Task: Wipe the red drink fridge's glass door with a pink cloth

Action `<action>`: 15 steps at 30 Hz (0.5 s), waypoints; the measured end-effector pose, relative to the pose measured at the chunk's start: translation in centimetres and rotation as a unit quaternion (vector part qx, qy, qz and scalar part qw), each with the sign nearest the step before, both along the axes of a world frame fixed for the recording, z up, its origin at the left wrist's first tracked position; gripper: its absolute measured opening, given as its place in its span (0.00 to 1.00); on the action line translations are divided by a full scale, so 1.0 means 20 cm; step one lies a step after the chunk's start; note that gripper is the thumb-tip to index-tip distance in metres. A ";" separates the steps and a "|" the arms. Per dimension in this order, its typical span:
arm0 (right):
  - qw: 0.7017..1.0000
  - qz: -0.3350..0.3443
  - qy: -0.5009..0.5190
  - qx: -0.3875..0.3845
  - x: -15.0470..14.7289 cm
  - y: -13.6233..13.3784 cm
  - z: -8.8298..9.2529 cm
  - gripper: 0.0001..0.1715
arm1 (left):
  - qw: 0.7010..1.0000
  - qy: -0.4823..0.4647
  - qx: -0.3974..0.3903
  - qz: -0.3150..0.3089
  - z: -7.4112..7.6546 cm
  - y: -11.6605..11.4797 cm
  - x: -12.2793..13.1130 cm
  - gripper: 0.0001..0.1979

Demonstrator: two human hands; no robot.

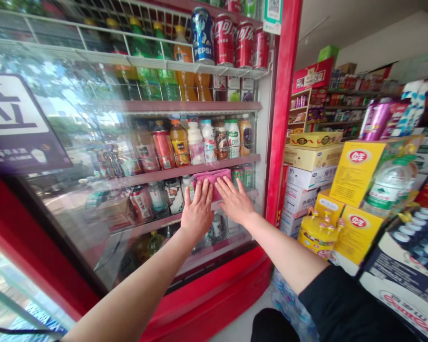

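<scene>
A folded pink cloth (217, 183) lies pressed against the glass door (92, 156) of a red-framed drinks fridge. My left hand (198, 209) rests flat on the cloth's left part, fingers stretched upward. On its right part lies my right hand (233, 199), palm toward the glass, with its fingers spread and angled up to the left. Neither hand curls around the cloth; both press it from the front. Behind the glass, bottles (196, 140) stand on the middle shelf, and a Pepsi can (202, 35) stands beside red cans (224, 40) higher up.
The fridge's red frame (281, 95) runs up the right side. Beyond it stand stacked cartons (303, 190), yellow boxes (358, 173), oil bottles (317, 232) and a large water bottle (387, 185). Wrapped water bottles (288, 304) sit low by my right arm. A purple-and-white sign (21, 123) is at left.
</scene>
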State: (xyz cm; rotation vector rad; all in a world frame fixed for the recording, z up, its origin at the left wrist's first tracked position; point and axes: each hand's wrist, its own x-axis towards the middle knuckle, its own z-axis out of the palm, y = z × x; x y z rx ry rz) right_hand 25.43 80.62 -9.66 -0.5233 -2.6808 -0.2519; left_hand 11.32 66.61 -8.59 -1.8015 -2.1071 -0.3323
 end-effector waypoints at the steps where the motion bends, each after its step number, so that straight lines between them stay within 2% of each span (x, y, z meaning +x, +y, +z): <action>1: 1.000 -0.003 0.003 -0.003 0.00 -0.01 0.00 0.46 | 1.000 0.002 -0.001 -0.003 0.00 0.00 0.00 0.48; 9: 0.998 -0.004 0.049 -0.026 -0.07 -0.14 0.03 0.47 | 1.000 0.017 -0.001 -0.022 -0.01 -0.06 -0.09 0.45; 15: 0.998 0.026 0.053 -0.034 -0.13 -0.22 0.02 0.48 | 1.000 0.021 0.008 -0.002 -0.01 -0.17 -0.14 0.44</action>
